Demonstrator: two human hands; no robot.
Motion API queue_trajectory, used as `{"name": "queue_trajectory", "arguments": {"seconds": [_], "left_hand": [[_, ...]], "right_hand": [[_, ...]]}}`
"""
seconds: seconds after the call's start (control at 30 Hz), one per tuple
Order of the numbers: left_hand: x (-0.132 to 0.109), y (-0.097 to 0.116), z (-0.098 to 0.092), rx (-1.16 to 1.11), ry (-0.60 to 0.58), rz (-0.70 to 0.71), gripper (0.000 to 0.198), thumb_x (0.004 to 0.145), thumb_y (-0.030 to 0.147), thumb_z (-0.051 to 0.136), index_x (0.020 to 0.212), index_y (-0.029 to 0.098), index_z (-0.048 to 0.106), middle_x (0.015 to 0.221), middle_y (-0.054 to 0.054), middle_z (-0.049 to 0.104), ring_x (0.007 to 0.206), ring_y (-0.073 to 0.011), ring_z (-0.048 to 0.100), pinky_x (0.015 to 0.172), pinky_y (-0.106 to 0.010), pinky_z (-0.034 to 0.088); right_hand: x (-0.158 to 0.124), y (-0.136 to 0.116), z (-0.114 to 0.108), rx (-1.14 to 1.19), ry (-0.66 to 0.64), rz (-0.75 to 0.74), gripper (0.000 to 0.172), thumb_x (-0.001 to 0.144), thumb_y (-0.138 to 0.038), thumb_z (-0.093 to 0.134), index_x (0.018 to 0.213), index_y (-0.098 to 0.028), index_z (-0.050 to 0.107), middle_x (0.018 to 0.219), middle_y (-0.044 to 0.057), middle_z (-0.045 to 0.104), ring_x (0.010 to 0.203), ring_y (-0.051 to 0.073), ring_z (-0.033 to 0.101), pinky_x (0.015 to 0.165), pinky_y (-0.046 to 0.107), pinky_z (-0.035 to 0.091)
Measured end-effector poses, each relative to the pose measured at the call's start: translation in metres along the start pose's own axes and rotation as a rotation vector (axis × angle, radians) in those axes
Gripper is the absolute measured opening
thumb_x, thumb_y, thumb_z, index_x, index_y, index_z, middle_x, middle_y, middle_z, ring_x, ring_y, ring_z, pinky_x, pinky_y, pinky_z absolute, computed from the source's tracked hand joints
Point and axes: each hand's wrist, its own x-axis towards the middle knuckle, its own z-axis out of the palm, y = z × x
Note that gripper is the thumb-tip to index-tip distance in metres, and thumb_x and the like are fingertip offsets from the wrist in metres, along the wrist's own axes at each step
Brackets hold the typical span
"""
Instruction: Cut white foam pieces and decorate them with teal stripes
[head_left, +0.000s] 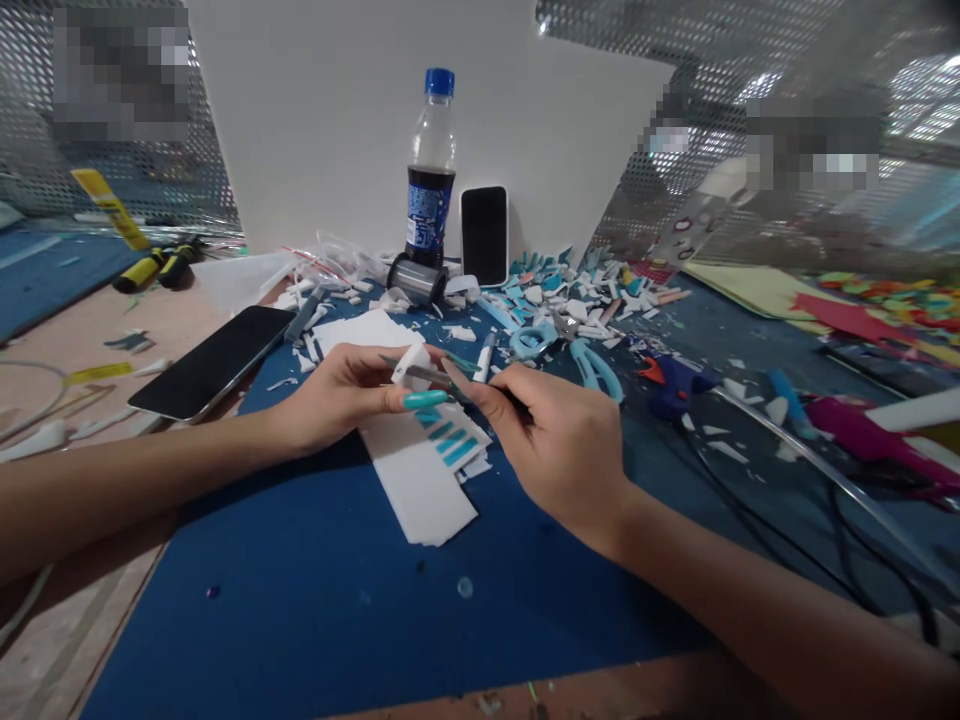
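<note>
My left hand (341,395) is closed round a small white foam piece (409,367), pinching it between thumb and fingers. My right hand (551,440) is closed on a thin craft knife (424,373), and the blade lies against the white piece. Both hands hover over a blue cutting mat (300,590). Under them lies a stack of white foam strips (420,480) with small teal strips (450,440) on top.
A dark phone (214,362) lies at the left, a cola bottle (430,170) and a second phone (484,235) stand against a white board. Foam scraps, blue scissors (592,365), a blue glue gun (675,385) and cables lie to the right.
</note>
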Motion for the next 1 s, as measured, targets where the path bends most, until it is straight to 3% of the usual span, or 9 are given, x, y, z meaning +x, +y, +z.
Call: {"name": "queue_trajectory", "arguments": {"seconds": [0.57,1.0], "left_hand": [[-0.0031,0.0002,-0.0023,0.121,0.161,0.066,0.027,0.065,0.036,0.083,0.090,0.026,0.077,0.100,-0.004,0.074,0.092,-0.0228,0.069,0.086,-0.034,0.055],[0.0000,0.0035,0.0023,0.255,0.112,0.073,0.018,0.067,0.034,0.081,0.082,0.024,0.078,0.099,-0.006,0.074,0.092,-0.0233,0.068,0.080,-0.032,0.057]], "right_hand": [[0.0031,0.0039,-0.0033,-0.087,0.052,-0.091,0.045,0.094,-0.039,0.049,0.056,-0.016,0.052,0.043,-0.002,0.045,0.040,0.007,0.038,0.043,0.023,0.023],[-0.0009,0.0036,0.0007,-0.060,0.016,-0.007,0.046,0.095,-0.038,0.048,0.054,-0.017,0.047,0.045,-0.002,0.040,0.041,0.007,0.034,0.045,0.025,0.020]]}}
